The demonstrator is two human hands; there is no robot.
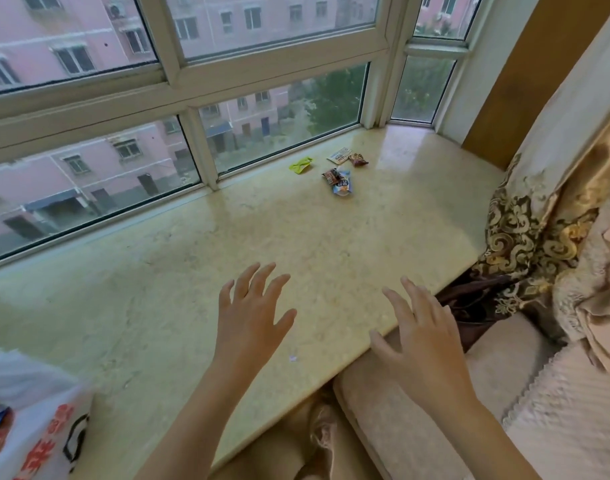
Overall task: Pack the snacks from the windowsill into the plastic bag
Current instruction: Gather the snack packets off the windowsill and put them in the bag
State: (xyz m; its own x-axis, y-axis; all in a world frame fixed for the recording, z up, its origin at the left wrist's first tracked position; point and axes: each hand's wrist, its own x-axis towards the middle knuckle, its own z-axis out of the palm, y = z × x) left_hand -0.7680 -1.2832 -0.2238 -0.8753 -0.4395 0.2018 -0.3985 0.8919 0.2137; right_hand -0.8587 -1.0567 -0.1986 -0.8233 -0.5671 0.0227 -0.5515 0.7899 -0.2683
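Several small snack packets lie on the far part of the marble windowsill [192, 271], near the glass: a yellow-green packet [300, 165], a white striped packet [339, 155], a brown packet [358, 160], another brown packet [330, 176] and a blue-and-white packet [343, 185] touching it. A white plastic bag [36, 414] with red and black print sits at the lower left on the sill. My left hand [251, 317] hovers over the sill, fingers spread and empty. Over the sill's near edge is my right hand [417, 344], also spread and empty. Both hands are well short of the snacks.
A window frame [199, 157] runs along the sill's far side. An ornate gold curtain [525, 237] hangs at the right end. Beige cushions or bedding [556, 403] lie below the sill at the right.
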